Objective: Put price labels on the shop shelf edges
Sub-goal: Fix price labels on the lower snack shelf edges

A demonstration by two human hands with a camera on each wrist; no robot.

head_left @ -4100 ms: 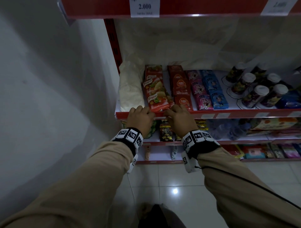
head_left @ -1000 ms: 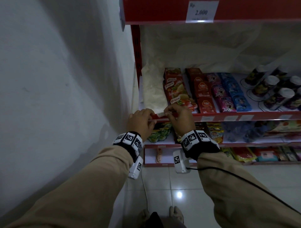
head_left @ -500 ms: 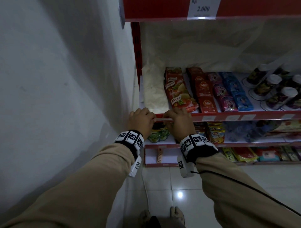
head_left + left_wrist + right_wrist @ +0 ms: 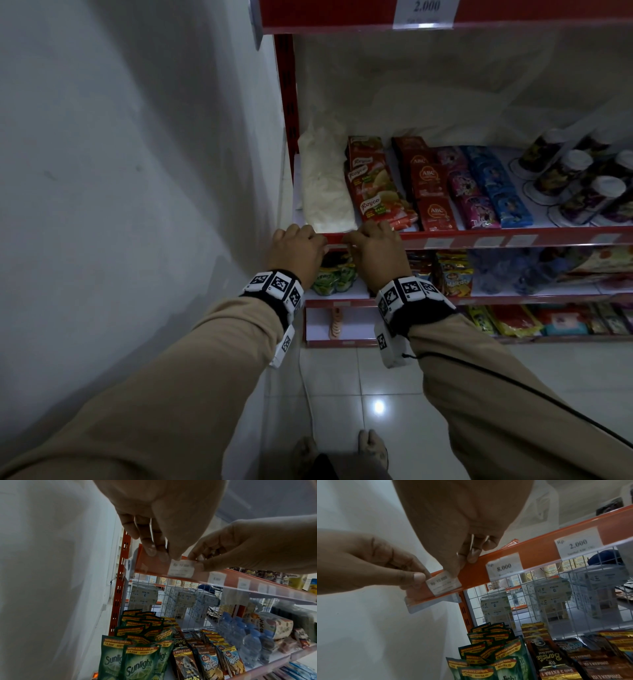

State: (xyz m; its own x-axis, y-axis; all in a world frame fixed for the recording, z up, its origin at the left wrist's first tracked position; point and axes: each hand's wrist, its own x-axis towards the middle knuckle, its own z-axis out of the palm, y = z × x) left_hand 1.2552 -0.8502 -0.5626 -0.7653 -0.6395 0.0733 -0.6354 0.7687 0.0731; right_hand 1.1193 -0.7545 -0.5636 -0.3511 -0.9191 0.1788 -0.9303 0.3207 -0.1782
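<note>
Shelf edge (image 4: 445, 236): label (image 4: 444, 583) now seated, hands (image 4: 337, 251) lower.

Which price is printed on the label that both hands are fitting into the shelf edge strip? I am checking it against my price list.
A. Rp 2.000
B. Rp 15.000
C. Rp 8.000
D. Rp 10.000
D: in the right wrist view the price label held between the left hand and the right hand reads Rp 10.000; the 8.000 label and the 2.000 label sit further along the shelf edge.

Small print under the price on the label (image 4: 443, 583) is blurring out. Right hand (image 4: 375, 253) is covering the label's right end in head view.
</note>
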